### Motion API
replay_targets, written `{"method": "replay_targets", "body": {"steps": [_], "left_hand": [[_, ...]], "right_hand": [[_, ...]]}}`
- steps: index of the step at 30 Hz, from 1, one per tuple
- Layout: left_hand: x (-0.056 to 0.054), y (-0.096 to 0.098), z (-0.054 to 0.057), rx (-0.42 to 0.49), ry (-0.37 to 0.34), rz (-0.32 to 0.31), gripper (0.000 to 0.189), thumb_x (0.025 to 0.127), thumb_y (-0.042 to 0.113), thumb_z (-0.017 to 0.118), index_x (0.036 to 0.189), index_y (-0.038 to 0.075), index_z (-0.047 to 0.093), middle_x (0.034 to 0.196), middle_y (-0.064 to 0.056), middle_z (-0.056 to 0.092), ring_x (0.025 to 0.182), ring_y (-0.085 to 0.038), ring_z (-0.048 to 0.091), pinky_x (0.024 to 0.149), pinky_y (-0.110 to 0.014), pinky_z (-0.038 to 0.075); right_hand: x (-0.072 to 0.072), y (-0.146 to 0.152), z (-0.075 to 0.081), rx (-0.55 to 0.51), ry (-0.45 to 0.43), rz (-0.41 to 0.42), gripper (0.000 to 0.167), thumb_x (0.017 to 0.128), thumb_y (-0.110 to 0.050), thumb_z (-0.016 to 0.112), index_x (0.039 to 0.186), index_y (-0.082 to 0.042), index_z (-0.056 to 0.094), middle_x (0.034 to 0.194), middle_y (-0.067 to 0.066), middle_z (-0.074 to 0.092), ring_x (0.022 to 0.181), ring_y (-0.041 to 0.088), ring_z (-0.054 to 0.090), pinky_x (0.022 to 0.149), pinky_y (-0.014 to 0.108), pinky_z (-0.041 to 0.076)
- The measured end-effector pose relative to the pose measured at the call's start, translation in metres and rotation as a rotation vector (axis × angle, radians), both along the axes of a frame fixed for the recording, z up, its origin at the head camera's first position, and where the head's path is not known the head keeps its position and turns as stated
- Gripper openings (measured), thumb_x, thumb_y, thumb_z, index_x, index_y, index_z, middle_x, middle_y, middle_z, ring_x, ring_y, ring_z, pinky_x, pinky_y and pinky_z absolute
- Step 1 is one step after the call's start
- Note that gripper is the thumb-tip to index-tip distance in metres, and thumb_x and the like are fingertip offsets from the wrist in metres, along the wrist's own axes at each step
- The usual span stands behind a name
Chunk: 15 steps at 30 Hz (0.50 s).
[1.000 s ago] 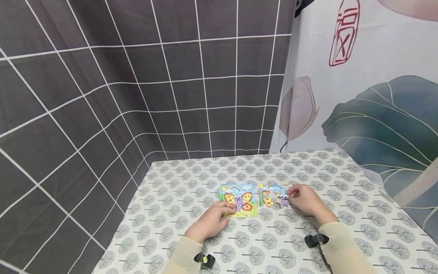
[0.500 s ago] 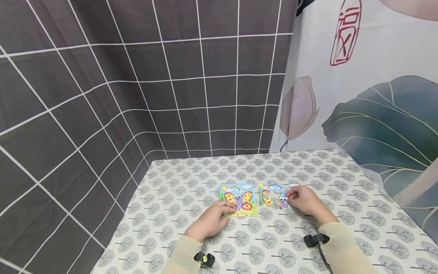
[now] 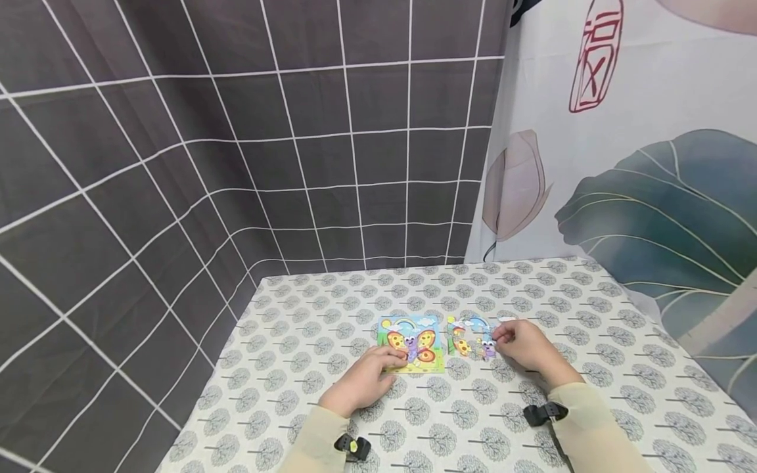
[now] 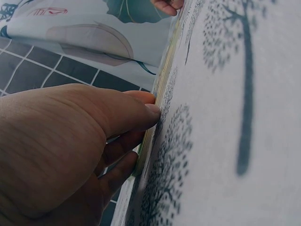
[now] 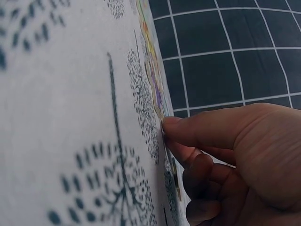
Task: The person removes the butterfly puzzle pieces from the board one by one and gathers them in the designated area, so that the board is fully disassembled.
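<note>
My left hand (image 3: 367, 376) rests on the lower left corner of a square butterfly picture board (image 3: 421, 340). In the left wrist view, the thumb touches the edge of the board (image 4: 162, 82), with the fingers rather straight beside it. Just right of it lies a partly joined butterfly jigsaw (image 3: 471, 323), with gaps between some pieces. My right hand (image 3: 528, 346) is at the jigsaw's right side. Its thumb and forefinger pinch at the edge beside the purple part (image 5: 156, 92) in the right wrist view; the puzzle piece between them is mostly hidden.
A tree-patterned cloth (image 3: 331, 309) covers the table. Another puzzle piece (image 3: 507, 319) lies behind the right hand. A dark gridded curtain (image 3: 355, 164) stands at the back and left, and a white lotus-print curtain (image 3: 591, 164) at the right. Each wrist wears a black strap.
The right fingers have shifted slightly at the jigsaw's right edge, and the purple piece there sits a little differently. My left hand stays where it was on the board.
</note>
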<state>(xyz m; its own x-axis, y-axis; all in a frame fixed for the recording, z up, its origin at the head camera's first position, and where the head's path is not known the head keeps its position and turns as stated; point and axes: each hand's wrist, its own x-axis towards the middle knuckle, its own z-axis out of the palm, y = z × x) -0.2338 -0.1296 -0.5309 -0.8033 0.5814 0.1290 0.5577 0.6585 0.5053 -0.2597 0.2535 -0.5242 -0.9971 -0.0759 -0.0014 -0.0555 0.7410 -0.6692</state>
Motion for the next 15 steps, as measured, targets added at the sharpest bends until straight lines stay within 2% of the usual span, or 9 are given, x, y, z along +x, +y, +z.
{"method": "replay_targets", "body": {"steps": [15], "left_hand": [[0.0022,0.0019,0.0039,-0.006,-0.008,0.008,0.038,0.097,0.008,0.071,0.134,0.018,0.072,0.149,0.008,0.058,0.143,-0.021,0.047,0.122,-0.046,0.037]], "right_hand": [[-0.0016,-0.0005,0.0002,0.003,0.010,-0.004,0.014,0.087,-0.008,0.076,0.101,-0.010,0.074,0.087,0.000,0.067,0.081,0.019,0.060,0.078,0.040,0.052]]}}
